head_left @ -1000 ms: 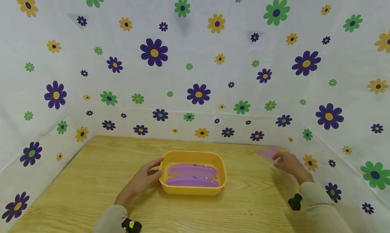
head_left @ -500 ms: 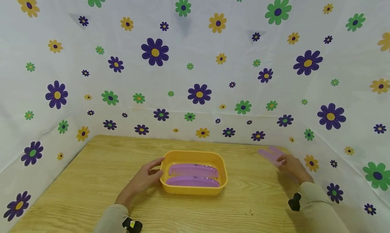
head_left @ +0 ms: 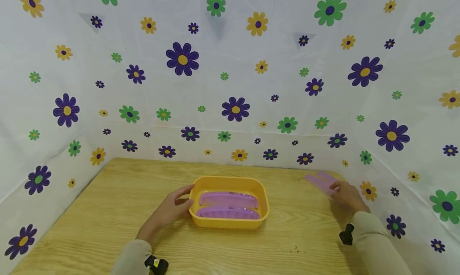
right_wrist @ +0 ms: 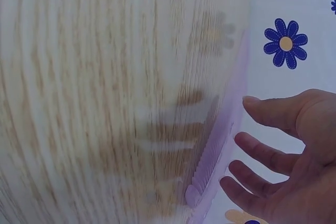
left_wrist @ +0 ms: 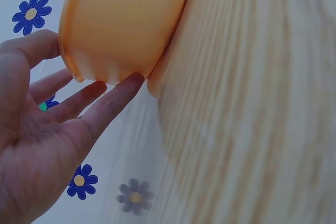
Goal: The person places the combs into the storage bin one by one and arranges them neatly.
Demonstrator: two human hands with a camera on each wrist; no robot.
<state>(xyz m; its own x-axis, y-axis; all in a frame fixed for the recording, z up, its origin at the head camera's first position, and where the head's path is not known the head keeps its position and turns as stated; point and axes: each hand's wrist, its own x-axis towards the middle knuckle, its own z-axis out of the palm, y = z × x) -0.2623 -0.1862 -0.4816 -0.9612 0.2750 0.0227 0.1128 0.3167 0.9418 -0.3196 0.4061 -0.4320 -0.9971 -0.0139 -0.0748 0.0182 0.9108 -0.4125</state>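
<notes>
A yellow plastic bin (head_left: 230,224) stands on the table, and two purple combs lie in it: a rear comb (head_left: 228,196) and a front comb (head_left: 228,212). My left hand (head_left: 171,209) touches the bin's left end with spread, fairly straight fingers, which rest against the wall in the left wrist view. At the table's back right lie more purple combs, one long comb (head_left: 318,183) and another (head_left: 326,176) behind it, partly covered by my right hand (head_left: 347,196). In the right wrist view a comb (right_wrist: 210,156) lies close to my loosely bent fingers; contact is unclear.
The wooden table (head_left: 143,183) ends at a white sheet (head_left: 215,87) with printed flowers, which rises behind and at both sides. Small dark specks (head_left: 295,249) lie on the tabletop at front right.
My right hand has shifted slightly to the right over the combs, uncovering more of them. My left hand stays at the bin's end. The head view has tilted a little.
</notes>
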